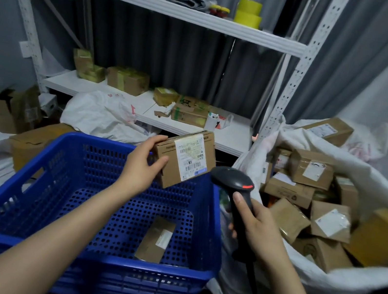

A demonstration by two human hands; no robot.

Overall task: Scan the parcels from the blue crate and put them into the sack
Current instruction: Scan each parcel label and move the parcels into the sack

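Left hand [142, 164] gripping brown labelled parcel [185, 157] above blue crate [92, 196], right hand [258, 225] clasping black scanner [235, 183]

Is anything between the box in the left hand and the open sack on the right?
Only the barcode scanner in the right hand sits between the parcel, held by the left hand, and the sack. The sack's mouth is open, though nearly full of boxes.
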